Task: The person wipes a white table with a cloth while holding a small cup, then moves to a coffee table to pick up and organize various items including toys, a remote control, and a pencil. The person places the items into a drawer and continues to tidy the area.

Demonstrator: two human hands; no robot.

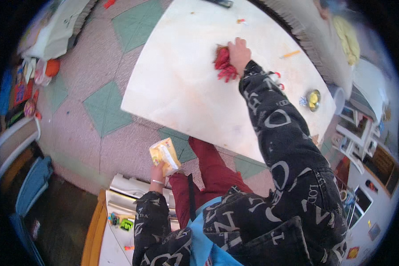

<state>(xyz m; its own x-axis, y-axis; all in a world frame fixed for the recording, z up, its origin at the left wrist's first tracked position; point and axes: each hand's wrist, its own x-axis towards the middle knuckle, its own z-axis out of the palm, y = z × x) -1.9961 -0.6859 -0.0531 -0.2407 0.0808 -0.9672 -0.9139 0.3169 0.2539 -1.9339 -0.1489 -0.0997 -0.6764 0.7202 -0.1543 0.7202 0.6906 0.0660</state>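
Observation:
My right hand (241, 55) rests over the white tabletop (186, 83) with its fingers curled on a bunched red cloth (222, 60). That cloth is slightly blurred, and part of it lies under the hand. Lower down, beside my knees, my left hand (158, 173) grips a yellow and white soft pack of tissues (165, 156) by its near end. The pack bears writing and hangs above the floor, apart from the table. Small red-and-white pieces (281, 86) lie by my right forearm, which partly hides them.
A metal bowl with yellow contents (314, 100) and an orange pencil (291, 54) lie on the table's right side. A dark object (223, 2) sits at the far edge. A covered sofa (296, 26) borders the table. Blue chair (33, 183) at left; toys (126, 224) behind me.

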